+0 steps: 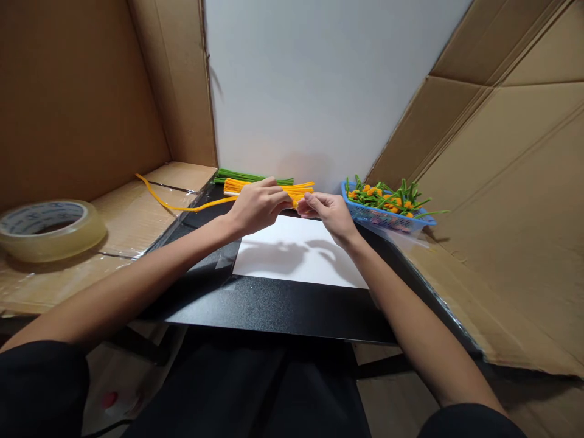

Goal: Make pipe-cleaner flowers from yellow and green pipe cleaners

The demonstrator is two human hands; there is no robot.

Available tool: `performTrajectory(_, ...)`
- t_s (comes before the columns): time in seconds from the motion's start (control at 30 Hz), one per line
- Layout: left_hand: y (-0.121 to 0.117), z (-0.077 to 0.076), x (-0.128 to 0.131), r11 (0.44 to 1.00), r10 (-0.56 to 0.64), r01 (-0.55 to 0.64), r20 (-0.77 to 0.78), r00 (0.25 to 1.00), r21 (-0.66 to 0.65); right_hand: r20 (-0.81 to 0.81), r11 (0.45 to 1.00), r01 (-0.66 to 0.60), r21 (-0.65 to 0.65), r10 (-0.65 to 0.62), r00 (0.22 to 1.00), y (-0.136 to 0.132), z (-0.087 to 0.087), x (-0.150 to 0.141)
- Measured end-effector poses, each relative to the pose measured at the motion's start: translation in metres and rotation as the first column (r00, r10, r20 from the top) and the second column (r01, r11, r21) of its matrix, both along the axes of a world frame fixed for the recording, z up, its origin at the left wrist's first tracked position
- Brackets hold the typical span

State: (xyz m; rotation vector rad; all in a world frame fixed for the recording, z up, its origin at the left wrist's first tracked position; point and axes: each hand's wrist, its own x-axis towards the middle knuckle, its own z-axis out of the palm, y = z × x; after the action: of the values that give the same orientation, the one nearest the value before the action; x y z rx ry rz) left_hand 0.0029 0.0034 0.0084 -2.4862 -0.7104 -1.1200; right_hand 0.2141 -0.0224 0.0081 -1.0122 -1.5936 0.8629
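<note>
Head view: an orange strand (196,210) is held near its right end in closed pinches by the left hand (262,205) and right hand (329,214), its length stretched leftward from the former over cardboard (125,216).

Makeshift craft nook: cardboard walls (524,201), black table (274,307), tape roll (89,237), orange fuzzy stems (235,185).

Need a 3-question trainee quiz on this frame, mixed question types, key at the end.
1. True or false: the tape roll lies on cardboard, outside the blue mesh basket.
2. From which hand does the long orange pipe cleaner trail? A) left hand B) right hand
3. Fill in: the white sheet lies on a ____ tabletop.

Key: 1. True; 2. A; 3. black
</note>
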Motion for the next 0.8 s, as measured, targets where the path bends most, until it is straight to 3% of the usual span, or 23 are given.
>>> performTrajectory(0.13,-0.004,-0.003,-0.003,0.987,-0.033,0.048,-0.096,0.995,0.156,-0.090,0.926,-0.152,-0.344,0.129,0.988,-0.001,0.004,0.002)
performTrajectory(0.2,-0.002,-0.005,-0.005,0.980,-0.048,0.070,-0.118,0.992,0.185,-0.114,0.893,-0.182,-0.411,0.148,0.982,-0.004,0.006,0.001)
performTrajectory(0.33,0.002,-0.009,-0.007,0.968,-0.053,0.089,-0.157,0.986,0.233,-0.158,0.878,-0.156,-0.453,0.093,0.983,-0.007,0.007,-0.002)
performTrajectory(0.53,0.001,-0.010,-0.005,0.939,0.053,0.043,-0.267,0.962,0.342,-0.224,0.908,-0.108,-0.405,0.016,0.974,-0.007,0.001,-0.008)
performTrajectory(0.63,0.002,-0.011,-0.005,0.928,0.031,0.072,-0.270,0.962,0.366,-0.188,0.944,-0.079,-0.320,0.018,0.982,-0.007,-0.003,-0.011)
performTrajectory(0.7,0.004,-0.011,-0.006,0.942,-0.010,0.085,-0.226,0.974,0.324,-0.125,0.975,-0.053,-0.217,0.026,0.992,-0.007,-0.004,-0.012)
performTrajectory(0.8,0.009,-0.012,-0.006,0.980,-0.094,0.113,-0.121,0.988,0.163,0.070,0.999,-0.034,0.010,0.033,0.997,-0.007,-0.004,-0.010)
